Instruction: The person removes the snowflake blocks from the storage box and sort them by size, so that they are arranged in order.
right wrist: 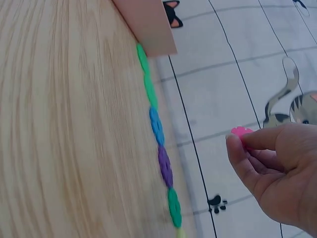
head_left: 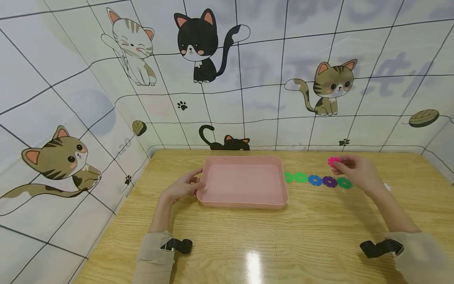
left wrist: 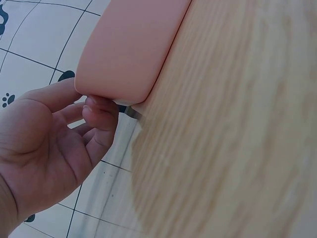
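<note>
My left hand (head_left: pixel 182 185) grips the left end of a shallow pink tray (head_left: pixel 241 204), and its fingertips meet the end wall in the left wrist view. My right hand (head_left: pixel 358 172) pinches a bright pink notched plastic disc (head_left: pixel 332 161) between thumb and fingers, raised above the table. Below it lies a row of similar discs: green (head_left: pixel 300 177), blue (head_left: pixel 315 180), purple (head_left: pixel 330 182) and darker green (head_left: pixel 344 182). The tray's right side meets the row's left end. A pale yellow disc (right wrist: pixel 180 233) shows at the row's other end in the right wrist view.
A white disc (head_left: pixel 387 186) sits partly hidden behind my right forearm. The wooden table (head_left: pixel 227 232) ends at a cat-printed, gridded wall covering (head_left: pixel 262 98) at the back and left. Dark wrist camera mounts (head_left: pixel 182 246) sit on both sleeves.
</note>
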`<action>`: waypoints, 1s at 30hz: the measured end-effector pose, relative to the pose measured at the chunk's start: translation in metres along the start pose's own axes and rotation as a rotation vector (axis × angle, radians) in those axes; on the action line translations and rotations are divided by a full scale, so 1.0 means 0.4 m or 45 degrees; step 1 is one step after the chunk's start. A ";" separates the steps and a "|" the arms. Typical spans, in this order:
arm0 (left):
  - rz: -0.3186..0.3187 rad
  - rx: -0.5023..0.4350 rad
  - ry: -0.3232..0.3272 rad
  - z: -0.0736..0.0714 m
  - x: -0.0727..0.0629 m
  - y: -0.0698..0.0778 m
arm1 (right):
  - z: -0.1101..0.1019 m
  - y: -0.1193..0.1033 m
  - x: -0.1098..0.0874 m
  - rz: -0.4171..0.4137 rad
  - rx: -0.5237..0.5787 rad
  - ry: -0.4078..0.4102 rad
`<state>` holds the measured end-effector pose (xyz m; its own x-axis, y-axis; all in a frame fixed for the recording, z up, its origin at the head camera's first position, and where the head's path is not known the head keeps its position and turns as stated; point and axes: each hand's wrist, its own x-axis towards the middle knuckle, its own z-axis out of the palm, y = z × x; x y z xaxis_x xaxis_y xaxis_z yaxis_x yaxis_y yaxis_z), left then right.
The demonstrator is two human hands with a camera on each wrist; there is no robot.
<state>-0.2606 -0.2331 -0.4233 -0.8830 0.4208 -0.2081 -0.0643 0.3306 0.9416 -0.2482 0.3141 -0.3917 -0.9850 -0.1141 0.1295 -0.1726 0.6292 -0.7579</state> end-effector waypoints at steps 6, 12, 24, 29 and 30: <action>0.004 0.009 0.003 0.001 0.002 0.001 | -0.073 0.065 -0.035 0.078 -0.102 0.079; -0.007 0.015 0.020 0.001 0.002 0.001 | -0.133 0.129 -0.068 0.167 -0.155 0.120; -0.015 0.006 0.020 0.005 0.000 0.005 | -0.203 0.236 -0.104 0.276 -0.254 0.228; -0.013 0.003 0.017 0.003 -0.002 0.004 | -0.227 0.292 -0.107 0.418 -0.233 0.219; -0.015 0.000 0.019 0.003 -0.002 0.005 | -0.230 0.302 -0.108 0.429 -0.219 0.214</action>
<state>-0.2595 -0.2319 -0.4217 -0.8890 0.4040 -0.2154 -0.0752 0.3354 0.9391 -0.2271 0.4660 -0.4300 -0.9711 0.2384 0.0063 0.1752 0.7310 -0.6595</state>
